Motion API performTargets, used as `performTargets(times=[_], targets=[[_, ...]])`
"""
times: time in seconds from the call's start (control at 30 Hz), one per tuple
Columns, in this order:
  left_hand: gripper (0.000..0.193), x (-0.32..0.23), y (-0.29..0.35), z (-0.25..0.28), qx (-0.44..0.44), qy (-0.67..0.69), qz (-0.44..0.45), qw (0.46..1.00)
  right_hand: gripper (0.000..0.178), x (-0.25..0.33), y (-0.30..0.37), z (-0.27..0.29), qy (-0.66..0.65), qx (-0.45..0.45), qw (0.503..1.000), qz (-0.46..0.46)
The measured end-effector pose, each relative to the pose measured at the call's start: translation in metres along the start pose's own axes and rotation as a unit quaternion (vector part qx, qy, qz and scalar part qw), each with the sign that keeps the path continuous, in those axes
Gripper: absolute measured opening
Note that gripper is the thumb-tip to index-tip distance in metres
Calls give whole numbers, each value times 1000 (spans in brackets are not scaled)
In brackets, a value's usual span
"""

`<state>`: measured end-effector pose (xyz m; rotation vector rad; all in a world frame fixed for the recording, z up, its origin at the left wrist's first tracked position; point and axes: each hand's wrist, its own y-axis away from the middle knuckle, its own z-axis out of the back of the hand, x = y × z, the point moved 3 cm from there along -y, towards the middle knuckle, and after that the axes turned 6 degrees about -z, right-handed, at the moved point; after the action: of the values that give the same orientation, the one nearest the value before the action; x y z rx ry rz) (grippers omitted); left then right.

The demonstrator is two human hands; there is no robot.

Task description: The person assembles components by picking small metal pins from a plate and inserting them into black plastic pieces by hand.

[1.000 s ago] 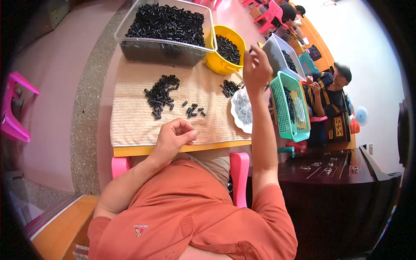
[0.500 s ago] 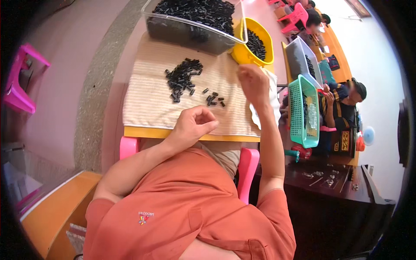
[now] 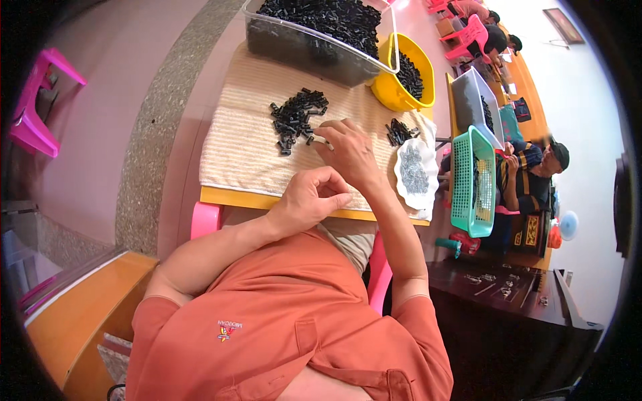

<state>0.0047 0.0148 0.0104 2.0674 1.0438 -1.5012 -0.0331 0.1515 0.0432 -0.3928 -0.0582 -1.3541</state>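
Observation:
A heap of short black tubes (image 3: 294,120) lies on the striped cream towel (image 3: 234,134). At the heap's right side my right hand (image 3: 351,150) hangs low over the towel, fingers stretched toward the loose tubes. I see nothing held in it. Below, near the table's front edge, my left hand (image 3: 307,200) is closed, thumb and index finger pressed together. Whatever sits in that pinch is too small or hidden to make out. A smaller black tube pile (image 3: 400,132) lies right of my right hand, beside a scalloped white dish (image 3: 404,190) of small clear or silvery pieces.
At the table's back stand a clear plastic bin (image 3: 307,50) full of black tubes and a yellow bucket (image 3: 391,93) with more. To the right, a green basket (image 3: 461,184) and a grey bin (image 3: 465,93) stand near a seated co-worker (image 3: 531,174). A pink stool (image 3: 37,113) stands left.
My right hand has moved left and toward me, from near the yellow bucket to the loose tubes. The white dish and small pile now show. My left hand keeps its pinch.

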Motion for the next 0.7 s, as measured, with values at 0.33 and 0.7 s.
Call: performTargets(times=[0.33,0.7], targets=[[10,-3,0,-1,13,-18,-9,1000,26,13,-14,-21,88,21,994,-61],[10,-1,-1,-1,-18,16,-19,1000,27,0,0,-21,67,42,992,-94]])
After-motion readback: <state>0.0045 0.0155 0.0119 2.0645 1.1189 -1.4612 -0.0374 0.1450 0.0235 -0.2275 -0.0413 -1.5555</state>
